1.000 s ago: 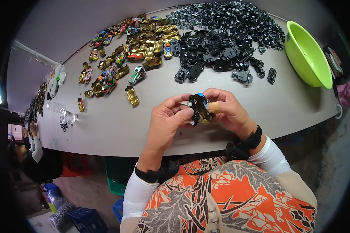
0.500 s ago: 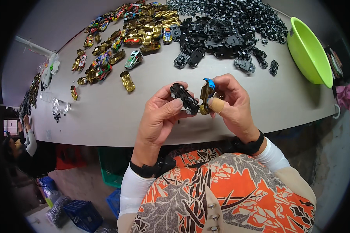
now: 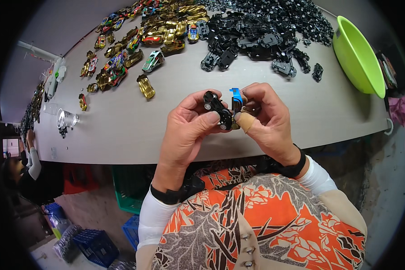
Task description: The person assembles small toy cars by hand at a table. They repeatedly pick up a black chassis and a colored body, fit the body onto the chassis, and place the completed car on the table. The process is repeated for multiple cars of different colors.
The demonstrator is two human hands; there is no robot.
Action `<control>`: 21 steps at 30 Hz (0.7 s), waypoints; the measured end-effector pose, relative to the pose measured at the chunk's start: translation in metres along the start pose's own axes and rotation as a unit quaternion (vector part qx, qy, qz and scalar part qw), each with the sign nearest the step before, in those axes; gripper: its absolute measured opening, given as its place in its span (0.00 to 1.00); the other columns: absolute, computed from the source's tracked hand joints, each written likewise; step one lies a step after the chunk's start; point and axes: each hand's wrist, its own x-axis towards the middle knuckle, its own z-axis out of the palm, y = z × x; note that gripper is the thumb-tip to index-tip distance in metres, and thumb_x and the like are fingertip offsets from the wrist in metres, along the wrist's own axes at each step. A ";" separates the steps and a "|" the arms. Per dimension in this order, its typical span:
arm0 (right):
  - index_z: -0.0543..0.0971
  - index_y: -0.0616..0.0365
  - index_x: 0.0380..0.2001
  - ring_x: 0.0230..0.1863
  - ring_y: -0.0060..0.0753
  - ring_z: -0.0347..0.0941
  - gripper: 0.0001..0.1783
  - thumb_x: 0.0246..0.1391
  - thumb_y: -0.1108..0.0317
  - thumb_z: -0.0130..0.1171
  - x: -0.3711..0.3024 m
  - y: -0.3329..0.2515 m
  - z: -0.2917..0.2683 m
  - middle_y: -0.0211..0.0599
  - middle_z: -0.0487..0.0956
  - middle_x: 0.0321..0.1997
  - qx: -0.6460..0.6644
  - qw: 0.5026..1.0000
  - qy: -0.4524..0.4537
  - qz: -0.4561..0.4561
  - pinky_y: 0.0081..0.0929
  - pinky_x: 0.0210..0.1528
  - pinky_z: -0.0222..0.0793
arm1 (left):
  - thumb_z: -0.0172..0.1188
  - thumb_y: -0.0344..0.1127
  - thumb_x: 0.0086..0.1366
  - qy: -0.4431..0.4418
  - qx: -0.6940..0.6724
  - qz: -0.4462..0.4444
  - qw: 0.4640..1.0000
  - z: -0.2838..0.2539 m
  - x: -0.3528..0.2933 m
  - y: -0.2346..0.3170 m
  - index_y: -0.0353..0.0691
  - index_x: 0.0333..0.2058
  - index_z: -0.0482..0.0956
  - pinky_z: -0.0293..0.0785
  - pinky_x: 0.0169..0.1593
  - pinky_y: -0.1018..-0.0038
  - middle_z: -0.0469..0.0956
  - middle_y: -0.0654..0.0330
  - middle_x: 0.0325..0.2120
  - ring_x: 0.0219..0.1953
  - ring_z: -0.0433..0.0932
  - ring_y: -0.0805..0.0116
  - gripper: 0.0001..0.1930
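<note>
Between thumb and fingers, my left hand (image 3: 184, 123) grips a black toy car chassis (image 3: 217, 109) with small wheels, tilted on its side. My right hand (image 3: 266, 116), a tan bandage round its thumb, pinches a toy car body shell (image 3: 236, 101) with a blue upper end and a dark inner side. Shell and chassis are side by side above the table, their lower ends close together; whether they touch I cannot tell. The right fingertips partly hide the shell. A gold toy car body (image 3: 146, 87) lies on the table beyond my left hand.
Gold and coloured car bodies (image 3: 166, 31) are heaped at the far left of the table (image 3: 121, 135). Black chassis (image 3: 247, 36) pile up at the far middle. A lime-green basin (image 3: 357, 58) leans at right. A clear cup (image 3: 67, 119) and another person (image 3: 29, 173) are at left.
The chassis in my left hand has turned steeper and shifted slightly right, nearer the shell. My right hand has tilted the shell so that less of its gold shows.
</note>
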 end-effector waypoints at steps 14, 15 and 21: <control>0.72 0.60 0.41 0.28 0.18 0.68 0.17 0.43 0.80 0.56 0.003 -0.006 0.006 0.32 0.70 0.33 -0.141 0.982 -0.071 -0.104 0.14 0.25 0.65 | 0.61 0.22 0.53 -0.004 0.129 0.089 0.988 0.006 -0.014 0.002 0.31 0.47 0.73 0.79 0.37 0.76 0.76 0.57 0.38 0.39 0.75 0.70 0.20; 0.72 0.60 0.41 0.28 0.18 0.68 0.18 0.43 0.81 0.56 0.003 -0.006 0.006 0.32 0.70 0.33 -0.142 0.981 -0.074 -0.111 0.14 0.25 0.65 | 0.61 0.21 0.53 -0.005 0.134 0.094 0.987 0.006 -0.014 0.002 0.32 0.47 0.74 0.79 0.37 0.77 0.76 0.58 0.38 0.40 0.75 0.70 0.20; 0.73 0.59 0.40 0.26 0.19 0.67 0.18 0.42 0.81 0.56 0.006 -0.007 0.005 0.31 0.70 0.32 -0.171 0.974 -0.108 -0.105 0.16 0.23 0.65 | 0.61 0.19 0.52 -0.009 0.156 0.127 0.979 0.003 -0.014 -0.003 0.35 0.48 0.74 0.79 0.36 0.78 0.74 0.58 0.37 0.40 0.75 0.70 0.22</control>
